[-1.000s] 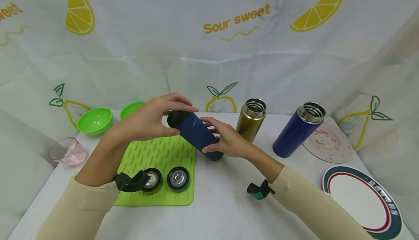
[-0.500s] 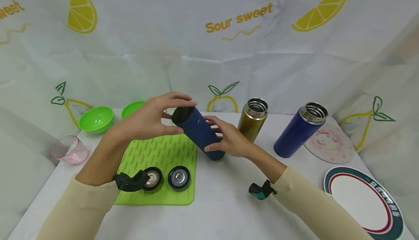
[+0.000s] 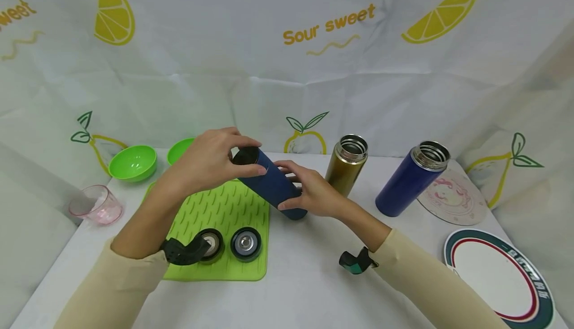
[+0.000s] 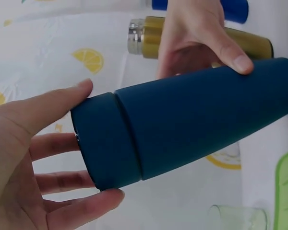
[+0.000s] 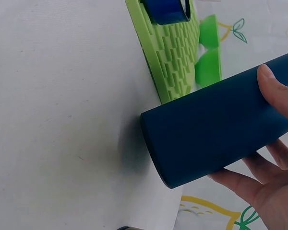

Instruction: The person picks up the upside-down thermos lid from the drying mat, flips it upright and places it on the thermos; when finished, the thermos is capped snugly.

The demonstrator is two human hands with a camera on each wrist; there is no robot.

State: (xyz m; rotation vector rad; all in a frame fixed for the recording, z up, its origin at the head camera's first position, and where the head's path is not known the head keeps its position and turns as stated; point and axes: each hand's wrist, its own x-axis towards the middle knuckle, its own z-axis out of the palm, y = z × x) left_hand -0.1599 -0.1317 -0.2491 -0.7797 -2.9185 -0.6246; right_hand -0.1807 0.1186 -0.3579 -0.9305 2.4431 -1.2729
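A dark blue thermos [image 3: 277, 187] leans to the left over the white table, its capped end raised. My right hand [image 3: 311, 189] holds its body lower down, thumb on the near side and fingers on the far side. At the top, my left hand [image 3: 214, 163] grips the lid [image 4: 108, 141], its thumb and fingers spread across the rim on opposite sides. A seam line separates lid from body in the left wrist view. The right wrist view shows the thermos base [image 5: 158, 151] close over the table.
Two black-rimmed lids, one [image 3: 245, 244] beside another [image 3: 212, 245], lie on a green ridged mat [image 3: 224, 269]. Uncapped gold [image 3: 343, 172] and purple-blue [image 3: 405, 182] thermoses stand right. Green bowls [image 3: 133, 163], a pink glass [image 3: 100, 207], round mats [image 3: 493, 274] lie around.
My left hand has shifted its hold on the lid, its thumb now further across the near side and its fingers rotated. My right hand keeps its hold on the thermos body.
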